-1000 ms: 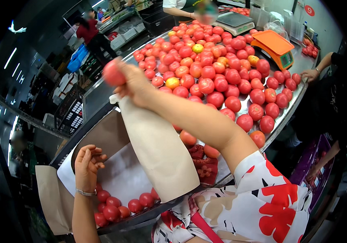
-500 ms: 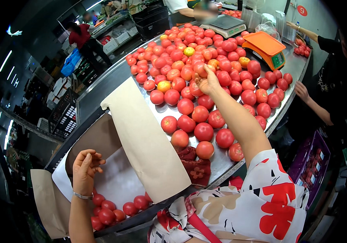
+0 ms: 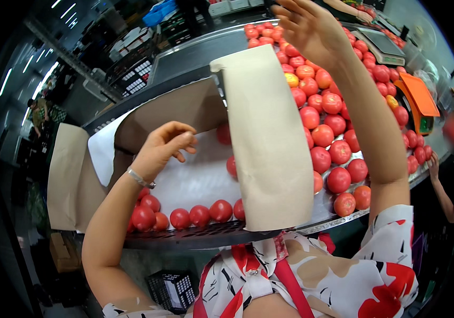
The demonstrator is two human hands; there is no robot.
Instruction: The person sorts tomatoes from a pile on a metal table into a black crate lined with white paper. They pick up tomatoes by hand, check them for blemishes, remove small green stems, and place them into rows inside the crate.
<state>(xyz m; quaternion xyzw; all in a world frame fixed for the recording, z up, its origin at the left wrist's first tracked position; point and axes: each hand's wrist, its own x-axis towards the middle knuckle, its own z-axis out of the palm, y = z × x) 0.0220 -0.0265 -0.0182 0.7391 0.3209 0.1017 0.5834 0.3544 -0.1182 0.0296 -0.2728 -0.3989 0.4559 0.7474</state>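
Observation:
My left hand (image 3: 167, 146) hovers over a dark plastic crate (image 3: 184, 242) lined with paper, its fingers apart and nothing in them. White paper (image 3: 182, 180) covers the crate's floor. Red tomatoes (image 3: 199, 215) lie in a row along the near wall, and a few show beside the tan paper flap (image 3: 269, 143) folded over the right part, which hides what is under it. My right hand (image 3: 306, 26) is raised at the top, fingers spread and slightly blurred, with no tomato seen in it. Beneath that arm spreads a pile of tomatoes (image 3: 322, 135) on a metal table.
An orange scale (image 3: 420, 98) and a grey flat scale (image 3: 380, 45) stand at the right. Another person's hand (image 3: 433, 165) rests at the table's right edge. A second tan flap (image 3: 65, 175) hangs at the crate's left. A black basket (image 3: 171, 291) sits low down.
The view has swung left, bringing the crate to the middle. My right hand has left the tomato it touched in the pile. My left hand now reaches farther over the crate.

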